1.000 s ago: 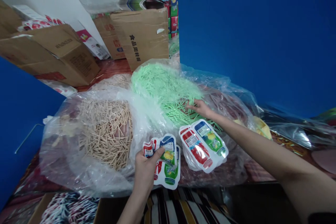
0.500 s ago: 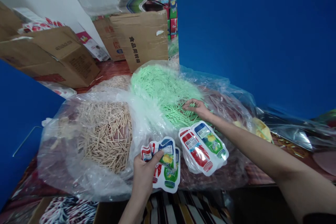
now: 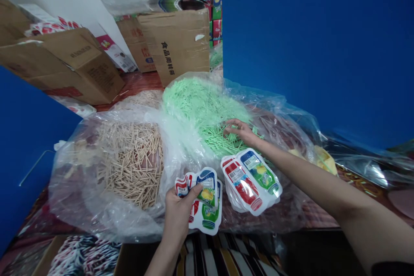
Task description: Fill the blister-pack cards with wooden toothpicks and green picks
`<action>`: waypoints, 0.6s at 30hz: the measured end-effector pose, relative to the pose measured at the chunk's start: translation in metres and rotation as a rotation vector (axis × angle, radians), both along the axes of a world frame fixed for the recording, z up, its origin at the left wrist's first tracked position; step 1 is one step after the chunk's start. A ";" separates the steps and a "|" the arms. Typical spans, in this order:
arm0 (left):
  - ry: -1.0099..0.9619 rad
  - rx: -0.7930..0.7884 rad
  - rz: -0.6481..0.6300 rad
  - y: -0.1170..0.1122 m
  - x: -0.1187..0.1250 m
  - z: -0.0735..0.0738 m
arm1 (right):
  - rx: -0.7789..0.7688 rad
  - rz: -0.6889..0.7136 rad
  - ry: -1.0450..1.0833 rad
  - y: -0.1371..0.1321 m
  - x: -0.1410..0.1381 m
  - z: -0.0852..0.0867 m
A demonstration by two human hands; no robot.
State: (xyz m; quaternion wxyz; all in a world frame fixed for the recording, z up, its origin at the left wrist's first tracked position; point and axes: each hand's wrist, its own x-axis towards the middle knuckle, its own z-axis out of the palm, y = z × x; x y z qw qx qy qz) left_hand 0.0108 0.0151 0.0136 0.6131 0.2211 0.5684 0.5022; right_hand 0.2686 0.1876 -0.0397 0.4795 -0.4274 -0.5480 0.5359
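Observation:
My left hand is closed on a small fan of bottle-shaped printed pouches near the front edge. My right hand reaches over a pile of green sticks in a clear plastic bag, fingers curled and pinching some of the green sticks. A second stack of the printed pouches lies just under my right forearm. Left of the green pile, a heap of tan wooden sticks sits in another clear bag.
Cardboard boxes stand at the back left and another box at the back centre, with stacked coloured cartons behind. Blue panels flank both sides. Crumpled clear plastic spreads to the right. A striped cloth lies below.
My right hand has curled its fingers and shifted slightly left and up in the green sticks. My left hand keeps hold of the pouches, almost still.

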 end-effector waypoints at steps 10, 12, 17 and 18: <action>0.015 -0.001 0.071 0.000 0.005 0.011 | -0.068 0.109 0.044 0.002 0.012 -0.013; 0.015 0.001 0.059 -0.001 0.005 0.011 | -0.049 0.128 -0.001 0.004 0.011 -0.016; 0.007 -0.006 0.049 -0.003 0.004 0.011 | -0.022 0.098 -0.054 0.005 0.008 -0.007; 0.001 -0.006 0.050 -0.003 0.003 0.010 | -0.016 0.075 -0.057 0.006 0.008 -0.004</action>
